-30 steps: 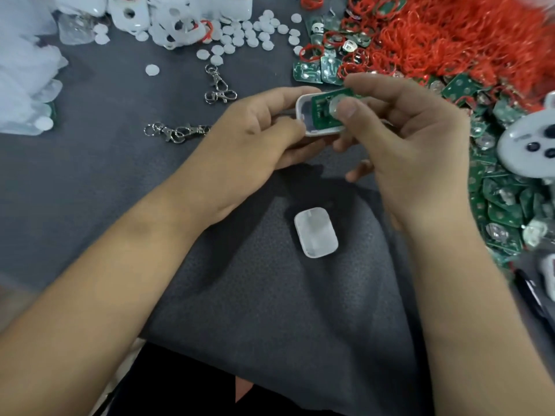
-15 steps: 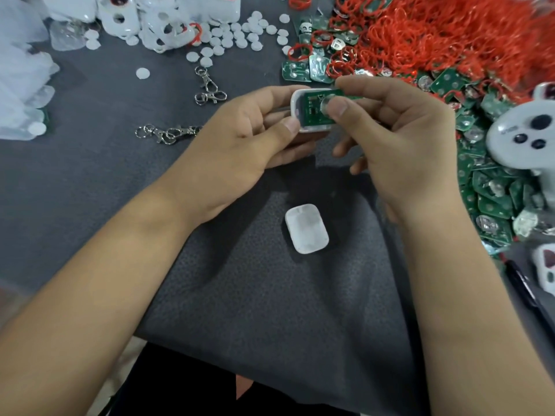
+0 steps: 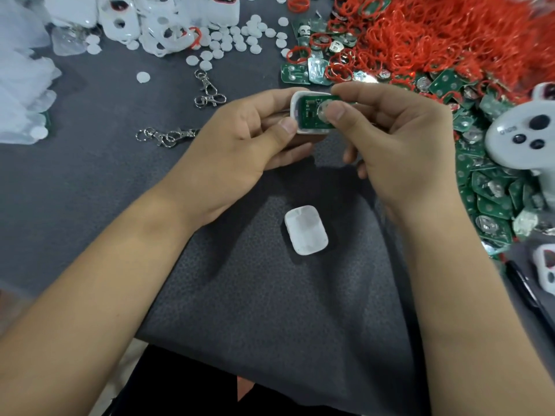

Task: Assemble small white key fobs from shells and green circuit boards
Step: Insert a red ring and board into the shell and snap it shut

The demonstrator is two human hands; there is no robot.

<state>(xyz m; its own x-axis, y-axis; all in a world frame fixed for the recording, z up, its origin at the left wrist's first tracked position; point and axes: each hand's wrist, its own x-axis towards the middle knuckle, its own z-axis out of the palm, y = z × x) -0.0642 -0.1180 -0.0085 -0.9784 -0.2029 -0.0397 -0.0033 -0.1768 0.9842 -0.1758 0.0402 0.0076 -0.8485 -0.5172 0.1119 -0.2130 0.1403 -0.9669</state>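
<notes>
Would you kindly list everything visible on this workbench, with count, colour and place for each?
shell half with circuit board: one, white with green board seated inside, held between both hands
loose shell half: one, white, on the grey cloth below the hands
spare circuit boards: many, green, heaped at right
rubber rings: many, red, piled top right
round pads: many, white, scattered top centre
shell fronts: several, white, top left
clasps: about four, silver metal, left of centre
controller: one, white, right edge
left hand: grips the shell
right hand: thumb presses the board
</notes>
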